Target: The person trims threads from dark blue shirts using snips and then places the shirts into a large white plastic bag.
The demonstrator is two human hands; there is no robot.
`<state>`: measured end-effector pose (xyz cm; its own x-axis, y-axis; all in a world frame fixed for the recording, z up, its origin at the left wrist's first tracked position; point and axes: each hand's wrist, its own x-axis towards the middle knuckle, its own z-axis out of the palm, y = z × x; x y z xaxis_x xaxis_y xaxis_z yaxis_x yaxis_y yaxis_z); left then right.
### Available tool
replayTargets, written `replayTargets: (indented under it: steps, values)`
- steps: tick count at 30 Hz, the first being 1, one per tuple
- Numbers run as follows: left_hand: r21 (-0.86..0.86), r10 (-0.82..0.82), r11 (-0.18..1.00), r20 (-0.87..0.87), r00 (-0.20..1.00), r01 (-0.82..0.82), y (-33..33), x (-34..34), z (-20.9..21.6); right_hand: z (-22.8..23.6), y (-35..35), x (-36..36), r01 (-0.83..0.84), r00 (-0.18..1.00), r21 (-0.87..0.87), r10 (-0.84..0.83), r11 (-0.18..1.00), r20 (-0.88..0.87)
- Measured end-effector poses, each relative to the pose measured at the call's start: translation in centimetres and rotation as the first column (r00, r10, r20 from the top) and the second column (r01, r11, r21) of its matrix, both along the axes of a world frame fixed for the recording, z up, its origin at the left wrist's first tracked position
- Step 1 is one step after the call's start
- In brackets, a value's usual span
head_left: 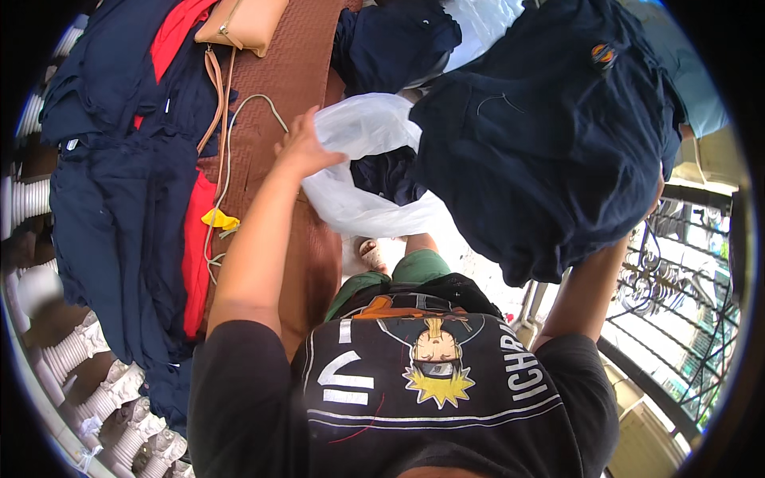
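My left hand (307, 151) grips the rim of a white plastic bag (366, 211), thumb at the bag's mouth. Dark navy cloth (386, 174) shows inside the bag. To the right, a large bunched navy garment (534, 143) with a small round orange emblem is held up beside the opening and covers part of the bag's right side. My right hand (659, 193) is at the garment's far right edge, holding it up; its fingers are mostly hidden by the cloth.
A brown-covered table (275, 80) stands left, with navy garments (119, 215), red cloth (201, 255), a tan bag (241, 25) and a pale cord (225, 167). More navy cloth (398, 48) lies ahead. Someone's blue-grey clothing (693, 76) shows upper right, above a metal grille (665, 279).
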<state>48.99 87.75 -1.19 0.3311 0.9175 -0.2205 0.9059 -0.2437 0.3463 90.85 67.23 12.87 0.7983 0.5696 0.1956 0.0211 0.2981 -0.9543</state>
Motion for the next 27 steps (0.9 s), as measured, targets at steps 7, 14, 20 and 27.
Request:
replayTargets:
  steps: [7,14,20,27]
  values:
    - [-0.564,0.463,0.818,0.525,0.714,-0.116,4.7,3.7,-7.6,-7.1,-4.1,-7.1,-0.331,0.899,-0.167,0.257,0.929,-0.353]
    - [-0.815,0.745,0.577,0.552,0.375,0.053,5.9,7.4,-4.3,-15.5,-3.9,-12.8,-0.772,0.487,-0.606,0.789,0.19,-0.374]
    - [-0.794,0.645,0.593,0.569,0.51,0.136,3.5,2.9,-3.0,-20.6,0.1,-13.9,-0.867,0.285,-0.493,0.746,-0.067,-0.602]
    - [-0.761,0.612,0.587,0.64,0.464,0.277,0.3,2.7,0.5,-22.1,6.5,-11.6,-0.861,0.353,-0.508,0.683,-0.031,-0.64]
